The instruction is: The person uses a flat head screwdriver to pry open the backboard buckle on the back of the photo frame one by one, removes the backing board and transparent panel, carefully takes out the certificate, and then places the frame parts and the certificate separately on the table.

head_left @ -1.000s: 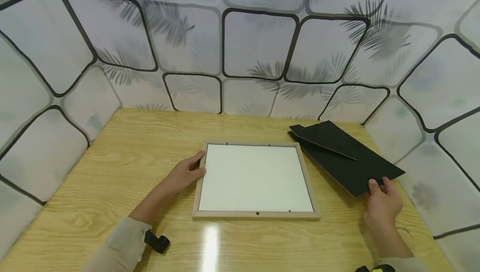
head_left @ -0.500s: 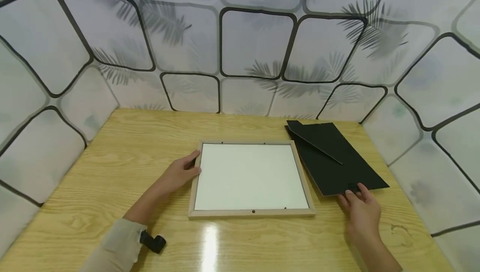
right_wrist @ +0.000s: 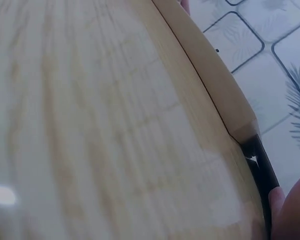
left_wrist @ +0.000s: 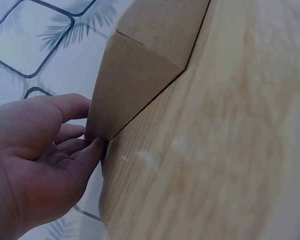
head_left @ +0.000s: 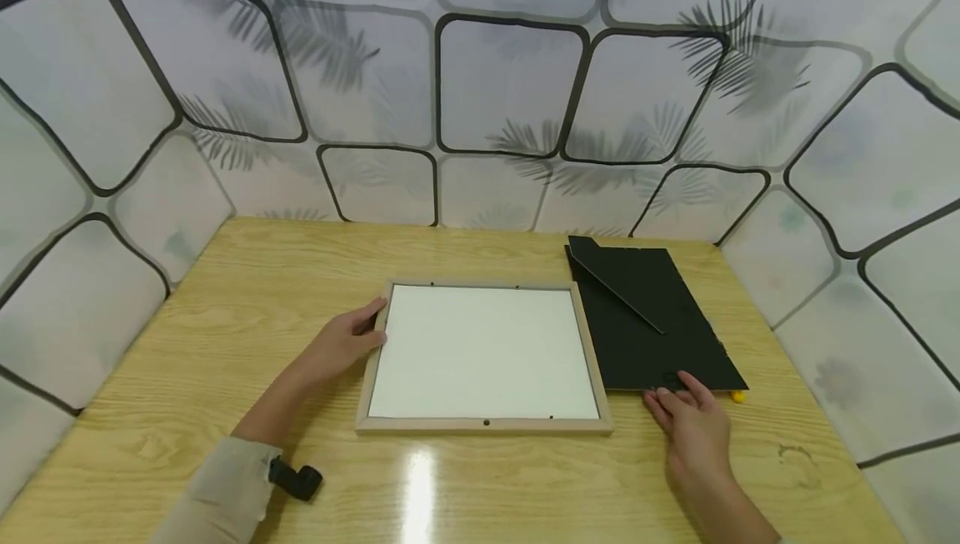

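Head view: your left hand (head_left: 333, 346) grips the frame (head_left: 483, 425) at 9 o'clock, right hand (head_left: 697, 431) pinches the black board (head_left: 671, 302) at 6. Lower it flat.

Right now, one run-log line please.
left hand: grips frame, left side | right hand: touches black board, near edge | black board: right of frame

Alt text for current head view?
A person's left hand grips the left side of a wooden frame around a white panel on a wood-grain table. The right hand touches the near edge of a black board beside the frame.
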`<state>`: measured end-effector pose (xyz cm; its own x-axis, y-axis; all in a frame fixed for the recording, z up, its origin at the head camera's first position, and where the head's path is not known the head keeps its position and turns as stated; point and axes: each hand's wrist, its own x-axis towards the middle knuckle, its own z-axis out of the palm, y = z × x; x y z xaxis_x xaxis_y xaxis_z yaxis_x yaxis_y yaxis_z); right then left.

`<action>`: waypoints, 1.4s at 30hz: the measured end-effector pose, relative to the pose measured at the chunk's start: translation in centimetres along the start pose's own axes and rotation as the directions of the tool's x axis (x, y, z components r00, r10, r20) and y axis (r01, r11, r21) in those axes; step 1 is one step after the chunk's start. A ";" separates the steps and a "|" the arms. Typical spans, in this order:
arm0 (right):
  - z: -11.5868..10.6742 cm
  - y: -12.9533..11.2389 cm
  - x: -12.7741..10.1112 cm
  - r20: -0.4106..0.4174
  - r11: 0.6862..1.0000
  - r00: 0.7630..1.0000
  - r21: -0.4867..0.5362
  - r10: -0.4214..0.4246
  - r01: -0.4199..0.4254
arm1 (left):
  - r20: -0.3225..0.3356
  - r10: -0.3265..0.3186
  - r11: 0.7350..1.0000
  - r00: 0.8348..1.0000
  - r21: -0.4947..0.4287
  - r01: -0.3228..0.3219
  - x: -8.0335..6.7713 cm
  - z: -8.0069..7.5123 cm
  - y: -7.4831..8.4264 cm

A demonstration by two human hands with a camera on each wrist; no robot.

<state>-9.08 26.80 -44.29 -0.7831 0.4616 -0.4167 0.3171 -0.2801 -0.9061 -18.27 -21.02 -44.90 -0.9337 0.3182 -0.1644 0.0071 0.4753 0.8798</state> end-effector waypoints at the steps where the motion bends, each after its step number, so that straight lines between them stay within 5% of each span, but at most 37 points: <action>1: 0.1 0.0 -0.1 0.000 1.000 1.000 0.005 -0.002 0.002 | -0.001 -0.003 1.000 1.000 0.000 0.003 0.0 -0.1 0.0; 20: 0.6 0.5 -1.5 0.067 0.999 0.998 0.049 -0.014 0.010 | 0.005 -0.009 0.999 1.000 -0.046 0.009 -0.6 -1.1 0.1; 31: -0.8 -0.9 -0.8 0.199 0.989 0.974 -0.118 0.106 -0.084 | -0.004 -0.015 0.999 1.000 -0.047 0.015 -0.7 -0.9 0.3; 42: -2.6 -1.7 0.5 0.221 0.931 0.968 -0.362 0.118 -0.031 | 0.020 -0.012 0.998 1.000 -0.057 0.013 -0.7 -0.7 0.4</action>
<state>-8.63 29.71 -43.14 -0.8387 0.2281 -0.4946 0.5137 0.0297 -0.8574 -17.91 -21.67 -44.14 -0.9265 0.3285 -0.1835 -0.0255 0.4318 0.9016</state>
